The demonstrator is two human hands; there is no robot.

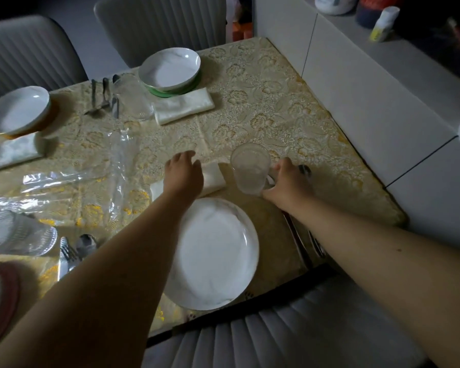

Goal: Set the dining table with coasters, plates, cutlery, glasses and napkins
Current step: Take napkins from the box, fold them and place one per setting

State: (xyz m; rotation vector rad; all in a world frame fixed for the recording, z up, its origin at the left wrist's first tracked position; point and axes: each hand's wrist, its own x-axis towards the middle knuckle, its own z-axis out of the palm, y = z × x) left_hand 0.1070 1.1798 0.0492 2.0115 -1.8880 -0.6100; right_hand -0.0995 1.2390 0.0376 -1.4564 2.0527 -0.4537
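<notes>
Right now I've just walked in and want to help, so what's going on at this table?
A person is setting the dining table. Their left hand rests on a folded napkin just beyond the near plate, while their right hand reaches beside the glass, over cutlery that is mostly hidden. Across the table, the far place already has its plate, a glass, cutlery and a napkin. Whether the right hand grips anything is unclear.

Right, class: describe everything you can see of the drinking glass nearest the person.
The glass is a clear, faintly frosted tumbler, apparently empty, standing upright on the patterned tablecloth beyond the near white plate. The folded napkin lies just left of it. The right hand is against its right side at the base; whether it grips is unclear.
</notes>
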